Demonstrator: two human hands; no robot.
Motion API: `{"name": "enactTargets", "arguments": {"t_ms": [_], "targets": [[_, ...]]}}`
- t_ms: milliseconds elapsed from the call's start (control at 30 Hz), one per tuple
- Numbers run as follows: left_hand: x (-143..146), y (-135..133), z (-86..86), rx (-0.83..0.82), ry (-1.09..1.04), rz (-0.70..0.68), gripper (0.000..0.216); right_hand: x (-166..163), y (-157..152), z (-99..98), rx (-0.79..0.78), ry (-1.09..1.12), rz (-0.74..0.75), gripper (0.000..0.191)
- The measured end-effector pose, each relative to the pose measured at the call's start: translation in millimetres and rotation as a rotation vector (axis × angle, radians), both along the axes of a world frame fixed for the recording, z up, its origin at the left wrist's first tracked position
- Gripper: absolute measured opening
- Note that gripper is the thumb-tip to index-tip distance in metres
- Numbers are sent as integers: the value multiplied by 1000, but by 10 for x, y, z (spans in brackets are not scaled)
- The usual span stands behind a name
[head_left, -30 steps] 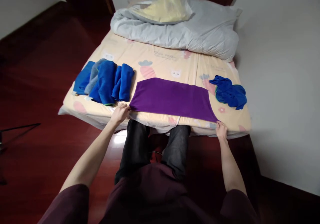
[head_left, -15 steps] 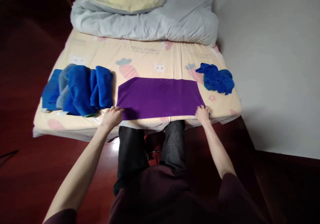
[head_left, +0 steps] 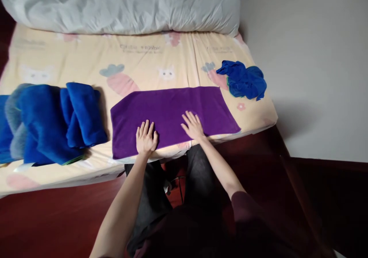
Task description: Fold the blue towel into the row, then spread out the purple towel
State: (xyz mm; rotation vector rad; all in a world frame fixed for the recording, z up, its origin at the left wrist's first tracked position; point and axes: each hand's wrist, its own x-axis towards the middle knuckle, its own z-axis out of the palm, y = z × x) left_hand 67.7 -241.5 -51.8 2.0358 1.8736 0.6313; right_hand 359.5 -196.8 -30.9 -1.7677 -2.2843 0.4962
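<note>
Bed bears purple towel under 2 flat hands.

A: Open sheet beyond purple towel, up to the rolled duvet.

B: Sides?

A: Left blocked: stacked blue towels just beside it. Right: narrow bare strip, then crumpled blue cloth near the mattress edge.

I see a bed with a cartoon-print sheet. On its left part lie folded blue towels, at its far end a grey duvet, and near its right edge a crumpled blue cloth.
</note>
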Motion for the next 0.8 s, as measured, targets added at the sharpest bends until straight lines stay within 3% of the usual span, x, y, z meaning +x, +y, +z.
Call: {"name": "enactTargets", "arguments": {"t_ms": [167,267,467,600,800], "targets": [[-2,29,42,-15,-35,-5,66,1237,190,48,-11,-108,-400,67],[2,34,37,6,-37,-4,66,1639,203,53,6,-155,-598,67],[15,14,59,-23,17,-2,63,1690,174,-7,62,-192,-637,68],[-174,155,150,-59,2,-2,56,1716,201,-94,91,-185,-645,69],[-1073,991,348,83,43,438,57,1769,254,-233,190,-153,-652,66]]}}
